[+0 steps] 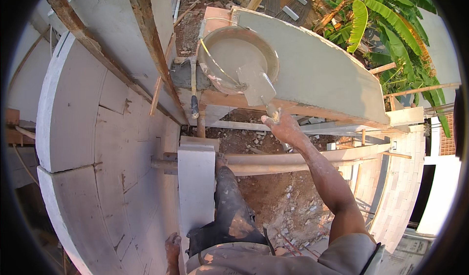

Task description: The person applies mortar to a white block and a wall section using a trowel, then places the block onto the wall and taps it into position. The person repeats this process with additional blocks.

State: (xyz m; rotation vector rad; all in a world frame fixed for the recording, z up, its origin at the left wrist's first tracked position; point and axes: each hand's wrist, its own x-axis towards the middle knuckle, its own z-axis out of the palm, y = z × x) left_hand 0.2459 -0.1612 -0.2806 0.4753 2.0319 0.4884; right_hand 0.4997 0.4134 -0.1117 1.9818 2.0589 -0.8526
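Note:
My right hand [281, 127] is closed round the handle of a trowel [258, 87]. The flat metal blade, smeared with grey, reaches over the near right rim of a round bucket [210, 72]. Wet grey mortar [239, 51] fills much of the bucket, and its wire handle with a yellowish sleeve hangs down the left side. Left of the bucket a hammer [194, 87] hangs with its dark grip downward. Low in the picture my left hand [172, 244] is beside the pale block wall, its fingers curled in, with nothing visible in them.
A tall block wall [132, 172] rises at left, with wooden props [151, 35] above it. A grey plastered wall section [312, 62] stretches right from the bucket. A pale block [196, 177] stands by my leg. Wooden poles [273, 167] cross above rubble-strewn soil [288, 201]. Banana leaves [395, 25] hang far right.

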